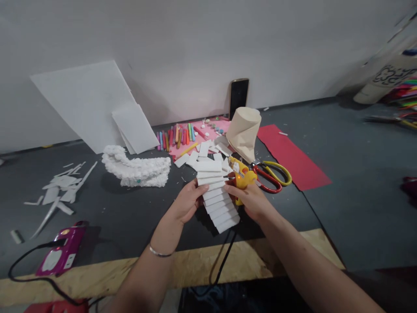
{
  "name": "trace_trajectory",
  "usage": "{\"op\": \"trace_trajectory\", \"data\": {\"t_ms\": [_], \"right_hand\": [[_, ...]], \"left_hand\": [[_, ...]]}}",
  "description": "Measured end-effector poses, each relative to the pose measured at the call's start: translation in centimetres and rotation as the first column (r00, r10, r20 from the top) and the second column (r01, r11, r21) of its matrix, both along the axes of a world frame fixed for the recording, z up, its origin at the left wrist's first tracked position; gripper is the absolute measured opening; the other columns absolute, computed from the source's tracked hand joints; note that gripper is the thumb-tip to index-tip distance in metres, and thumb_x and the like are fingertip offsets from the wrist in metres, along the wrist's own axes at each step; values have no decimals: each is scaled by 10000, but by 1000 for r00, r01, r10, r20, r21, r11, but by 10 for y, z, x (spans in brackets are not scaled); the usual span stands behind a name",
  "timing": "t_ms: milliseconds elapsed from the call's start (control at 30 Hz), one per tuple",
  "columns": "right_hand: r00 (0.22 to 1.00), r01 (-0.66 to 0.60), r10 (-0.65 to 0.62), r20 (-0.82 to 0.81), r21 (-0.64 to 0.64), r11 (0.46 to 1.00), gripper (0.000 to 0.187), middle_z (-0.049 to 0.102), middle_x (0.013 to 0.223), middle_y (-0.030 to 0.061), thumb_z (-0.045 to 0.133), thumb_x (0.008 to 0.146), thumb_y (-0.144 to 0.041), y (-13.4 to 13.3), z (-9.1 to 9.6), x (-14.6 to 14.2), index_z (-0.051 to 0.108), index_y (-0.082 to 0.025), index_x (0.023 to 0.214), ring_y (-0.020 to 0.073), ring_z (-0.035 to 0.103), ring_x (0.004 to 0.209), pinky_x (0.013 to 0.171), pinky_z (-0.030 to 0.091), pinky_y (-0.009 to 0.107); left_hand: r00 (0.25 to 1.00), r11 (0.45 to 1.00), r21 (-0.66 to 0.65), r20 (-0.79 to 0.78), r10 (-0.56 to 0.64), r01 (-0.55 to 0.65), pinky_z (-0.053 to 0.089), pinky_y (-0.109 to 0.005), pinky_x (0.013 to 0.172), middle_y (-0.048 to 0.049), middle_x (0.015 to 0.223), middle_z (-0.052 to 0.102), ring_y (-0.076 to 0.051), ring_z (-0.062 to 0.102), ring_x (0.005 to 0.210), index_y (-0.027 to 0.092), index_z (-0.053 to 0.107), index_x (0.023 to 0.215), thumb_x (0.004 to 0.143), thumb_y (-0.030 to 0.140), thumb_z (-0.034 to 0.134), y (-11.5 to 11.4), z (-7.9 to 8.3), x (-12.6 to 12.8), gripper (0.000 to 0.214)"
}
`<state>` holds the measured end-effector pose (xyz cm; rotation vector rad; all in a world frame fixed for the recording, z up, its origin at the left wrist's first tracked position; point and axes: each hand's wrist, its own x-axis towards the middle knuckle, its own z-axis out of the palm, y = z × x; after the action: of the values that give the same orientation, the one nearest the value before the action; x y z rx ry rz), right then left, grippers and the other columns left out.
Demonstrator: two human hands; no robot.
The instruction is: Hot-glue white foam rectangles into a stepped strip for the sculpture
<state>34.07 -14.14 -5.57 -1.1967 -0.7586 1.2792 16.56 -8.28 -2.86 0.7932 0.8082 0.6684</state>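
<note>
Between my hands is a strip of overlapping white foam pieces (pixel 216 198), layered like shingles. My left hand (pixel 187 202) grips its left edge, thumb on top and fingers partly hidden beneath. My right hand (pixel 249 198) is closed at the right edge, its thumb pressing on the strip. A yellow glue gun (pixel 249 179) with a lit orange light shows above and below my right hand; whether these fingers also grip it is hidden. Loose white pieces (pixel 203 150) lie just beyond the strip. Scissors (pixel 272 176) with red and yellow handles rest to the right.
At left are a curved, white ruffled piece (pixel 137 167), white scraps (pixel 63 187) and a purple power socket (pixel 61 252). White boards (pixel 87 100) lean on the wall. Behind are crayons (pixel 177 135), a beige cone-like form (pixel 244 130), a phone (pixel 239 96) and a red sheet (pixel 293 158).
</note>
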Motion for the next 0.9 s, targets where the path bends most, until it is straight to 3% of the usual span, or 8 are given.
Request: {"op": "trace_trajectory", "data": {"t_ms": [267, 467, 600, 667, 733, 833, 900], "right_hand": [[999, 19, -18, -42, 26, 999, 332, 653, 779, -23, 797, 721, -367, -1, 1, -1, 599, -239, 955, 162, 580, 686, 577, 426, 270], [994, 45, -43, -103, 24, 999, 284, 610, 697, -54, 813, 701, -335, -1, 0, 0, 614, -231, 875, 120, 534, 593, 546, 414, 256], [977, 172, -175, -123, -35, 985, 381, 619, 705, -39, 850, 613, -332, 1, 7, 4, 623, -221, 898, 121, 539, 575, 510, 423, 250], [962, 237, -242, -130, -53, 970, 410, 617, 697, -38, 865, 565, -333, 1, 11, 10, 632, -215, 882, 120, 543, 565, 493, 424, 244], [945, 297, -302, -130, -54, 953, 403, 619, 693, -36, 875, 538, -325, 0, 12, 18, 649, -209, 850, 115, 546, 563, 493, 431, 237], [931, 352, -352, -100, -26, 936, 349, 612, 672, -37, 875, 563, -322, -7, 7, 31, 678, -203, 825, 103, 528, 546, 487, 427, 227], [929, 359, -359, -87, -16, 933, 321, 597, 651, -46, 873, 586, -313, -12, 3, 36, 683, -210, 823, 94, 507, 526, 478, 417, 221]], "left_hand": [[1000, 1000, 26, 5, -9, 9, 497, -422, 945, -139, 1117, 739, -280, 688, 1019, 135, 672, 1077, 683, 274, 845, 0, -2, 0, 451], [999, 998, 42, -16, -41, 41, 513, -390, 904, -133, 1059, 746, -268, 684, 1001, 133, 676, 1070, 698, 377, 836, 0, 1, 0, 473], [992, 989, 110, -70, 104, -96, 539, -321, 736, -95, 928, 738, -204, 689, 830, 145, 658, 961, 705, 491, 791, 10, 0, -6, 451], [958, 953, 224, -154, 243, -205, 517, -276, 641, -61, 842, 712, -163, 663, 726, 157, 637, 906, 710, 507, 757, 18, -5, -12, 419], [880, 885, 403, -298, 370, -236, 463, -239, 558, -21, 742, 657, -126, 604, 621, 171, 615, 862, 761, 513, 675, 27, -12, -19, 362], [759, 800, 584, -455, 465, -140, 423, -235, 554, 10, 668, 593, -118, 539, 582, 186, 613, 816, 810, 436, 614, 34, -23, -25, 250], [739, 778, 623, -485, 467, -83, 447, -262, 635, -2, 703, 613, -140, 550, 652, 193, 634, 788, 799, 345, 644, 34, -28, -24, 153]]}}
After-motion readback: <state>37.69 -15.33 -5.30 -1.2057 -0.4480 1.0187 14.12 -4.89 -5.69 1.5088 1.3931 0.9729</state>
